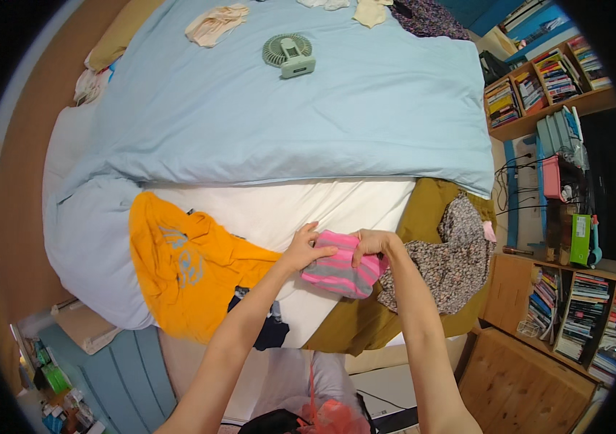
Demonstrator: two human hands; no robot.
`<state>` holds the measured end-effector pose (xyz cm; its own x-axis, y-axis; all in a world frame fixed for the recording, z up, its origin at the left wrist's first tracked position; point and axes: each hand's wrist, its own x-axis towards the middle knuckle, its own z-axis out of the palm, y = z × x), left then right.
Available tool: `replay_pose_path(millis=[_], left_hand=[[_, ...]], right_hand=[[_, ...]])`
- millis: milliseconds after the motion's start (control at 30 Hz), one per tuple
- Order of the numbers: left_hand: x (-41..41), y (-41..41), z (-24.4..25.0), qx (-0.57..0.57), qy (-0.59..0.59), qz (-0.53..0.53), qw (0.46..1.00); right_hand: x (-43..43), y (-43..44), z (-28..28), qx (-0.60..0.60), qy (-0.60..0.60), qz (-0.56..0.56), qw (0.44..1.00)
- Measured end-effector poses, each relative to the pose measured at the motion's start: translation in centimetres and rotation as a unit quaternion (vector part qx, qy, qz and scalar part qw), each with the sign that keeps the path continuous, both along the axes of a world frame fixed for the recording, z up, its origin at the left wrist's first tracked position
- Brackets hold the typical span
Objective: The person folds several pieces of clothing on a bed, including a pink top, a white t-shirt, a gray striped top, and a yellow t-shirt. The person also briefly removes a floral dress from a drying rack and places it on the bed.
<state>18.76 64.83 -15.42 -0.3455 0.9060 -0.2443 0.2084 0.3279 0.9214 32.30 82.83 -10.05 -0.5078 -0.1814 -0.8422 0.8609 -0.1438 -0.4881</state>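
Between my two hands is a folded bundle of pink and grey striped cloth (340, 268), held over the near part of the bed. My left hand (306, 248) grips its left edge, thumb on top. On the other side my right hand (370, 245) pinches its upper right part, with the fingers partly hidden. To the left lies an orange garment (205, 266) with a grey print, and dark navy cloth (271, 333) lies at its lower end. A speckled garment (443, 266) rests right of my right hand on olive-brown cloth (357, 325).
A light blue duvet (340, 119) covers the far bed, with a green portable fan (290, 54) and peach cloth (216, 24) on it. White sheet (275, 209) shows nearer me. Bookshelves (552, 81) and a wooden cabinet (525, 374) stand at the right.
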Motion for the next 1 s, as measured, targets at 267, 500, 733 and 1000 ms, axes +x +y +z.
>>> replay_pose_path(millis=[267, 500, 733, 1000], left_hand=[[-0.6, 3.6, -1.3, -0.183, -0.119, 0.139, 0.966], [1.5, 5.1, 0.1, -0.019, -0.092, 0.061, 0.994], [3.8, 8.0, -5.4, -0.034, 0.009, 0.064, 0.997], [0.6, 3.2, 1.5, 0.027, -0.037, 0.313, 0.949]], right_hand=[[3.3, 2.8, -4.2, 0.242, -0.083, -0.307, 0.917], [4.4, -3.0, -5.2, 0.441, 0.080, -0.438, 0.779], [2.2, 2.3, -3.7, 0.703, 0.024, -0.250, 0.665], [-2.7, -5.2, -6.0, 0.730, 0.115, 0.045, 0.672]])
